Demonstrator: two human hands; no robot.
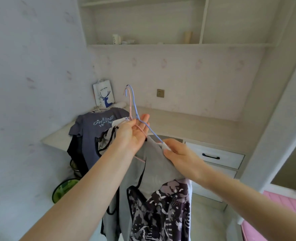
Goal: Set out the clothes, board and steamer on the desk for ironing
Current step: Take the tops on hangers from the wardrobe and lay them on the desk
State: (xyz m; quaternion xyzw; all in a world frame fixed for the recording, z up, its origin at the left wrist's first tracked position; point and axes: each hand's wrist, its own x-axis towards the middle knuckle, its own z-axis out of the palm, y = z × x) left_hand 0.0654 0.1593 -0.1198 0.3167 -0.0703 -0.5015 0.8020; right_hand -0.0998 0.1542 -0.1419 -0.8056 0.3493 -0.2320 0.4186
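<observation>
Grey garment [154, 164] and a purple-black patterned garment [161, 211] hang in mid-air in front of the desk [187, 122], each apparently on a wire hanger.

Head view:
- Left hand [133, 134]: palm turned towards the camera, fingers mostly straight. The thumb pinches the pink hanger [130, 101] against the forefinger. The blue hanger [135, 105] runs across the fingers.
- Right hand [180, 157]: fingers curled, pinching the shoulder of the grey garment at the blue hanger's white-capped end.
- A slate T-shirt [93, 129] with pale lettering already lies over the desk's front left corner, its hem hanging off the edge.
- Neither board nor steamer is in view.

Step in hand (judgement): clothes stage, early in the task. The two hangers are being sorted or separated before they go down.

Next move (judgement): carry the pair forward and lay them flat on the bare desktop right of the T-shirt. The two hooks sit close together and may snag. Long hems could drag on the desk's front edge.

Surroundings:
- A paper bag [104, 94] printed with a deer stands at the desk's back left corner.
- A wall socket [160, 93] sits above the back edge.
- A drawer [213, 156] lies under the right end.
- A shelf [161, 45] overhead holds small containers.
- A round green object [63, 188] is on the floor left of the desk.

Obstruction: the T-shirt takes up the left end.
</observation>
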